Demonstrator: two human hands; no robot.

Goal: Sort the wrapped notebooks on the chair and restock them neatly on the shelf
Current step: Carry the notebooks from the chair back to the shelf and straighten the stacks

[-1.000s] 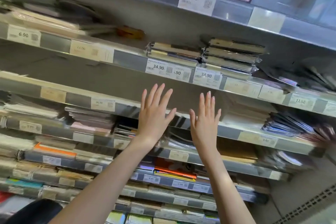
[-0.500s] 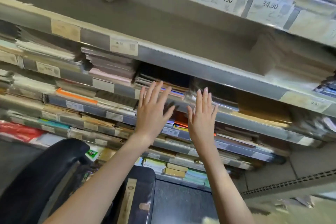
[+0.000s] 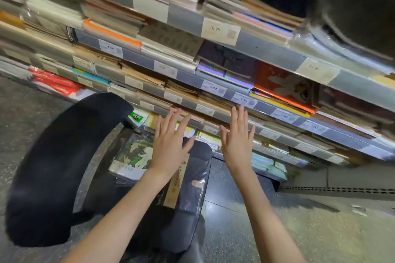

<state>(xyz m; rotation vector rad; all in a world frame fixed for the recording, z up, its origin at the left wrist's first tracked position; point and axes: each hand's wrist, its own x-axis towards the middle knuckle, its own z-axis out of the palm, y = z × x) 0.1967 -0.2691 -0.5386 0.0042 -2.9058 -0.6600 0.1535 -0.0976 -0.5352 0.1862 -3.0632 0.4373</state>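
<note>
A black office chair (image 3: pixel 53 168) stands in front of the shelf unit (image 3: pixel 267 53). On its seat lie wrapped notebooks: a dark one with a tan paper band (image 3: pixel 188 186) and one with a green and cream cover (image 3: pixel 134 153). My left hand (image 3: pixel 168 143) hovers over the seat with fingers spread and straight, holding nothing. My right hand (image 3: pixel 237 136) is stretched out beside the chair's right edge, above the floor and the lowest shelf, fingers straight and empty.
Several tiers of shelves hold flat stacks of notebooks behind price tags (image 3: pixel 220 30). An orange-covered stack (image 3: pixel 284 85) lies at the right. Speckled grey floor (image 3: pixel 299 230) spreads right of the chair, with a drain grate (image 3: pixel 333 190) along it.
The view has tilted down from the upper shelves to the chair and floor. Both hands stay open and have come down with it, the left now over the chair seat.
</note>
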